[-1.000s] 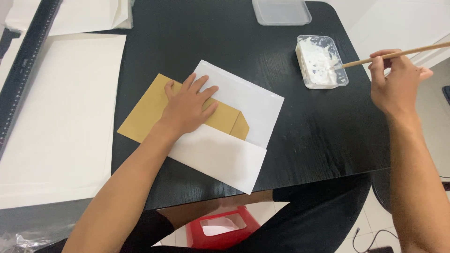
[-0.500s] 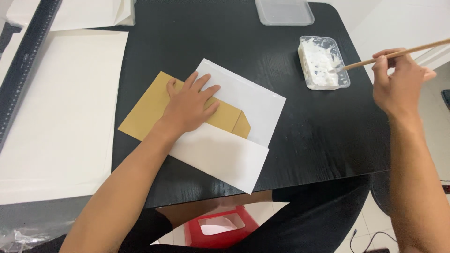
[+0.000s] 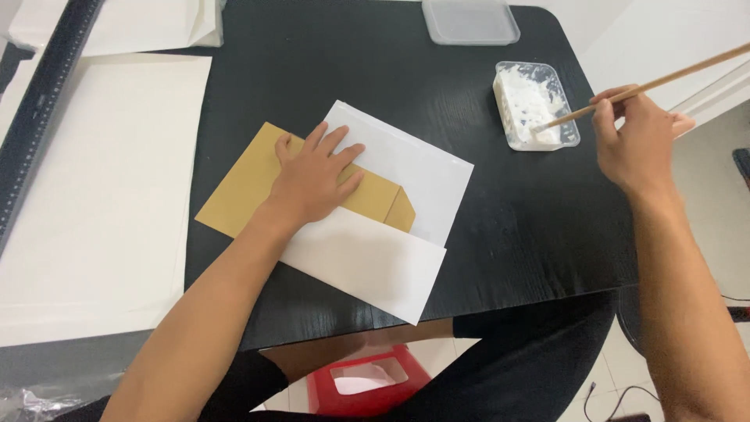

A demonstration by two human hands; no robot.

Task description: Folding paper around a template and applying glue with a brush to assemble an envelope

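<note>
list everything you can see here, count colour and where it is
brown envelope: 1, tan, flat on the white sheet, under the left hand
white sheet: 1, white, folded, middle of the table
paste tray: 1, clear with white paste, right rear of the table
clear lid: 1, clear, rear edge of the table
brush handle: 1, wooden, its tip in the paste tray
large paper sheets: at least 2, white, left of the table
black ruler: 1, black, far left, running diagonally
table: 1, black
red stool: 1, red, under the table's near edge
left hand: 1, pressing flat on the brown envelope
right hand: 1, gripping the brush handle
</note>
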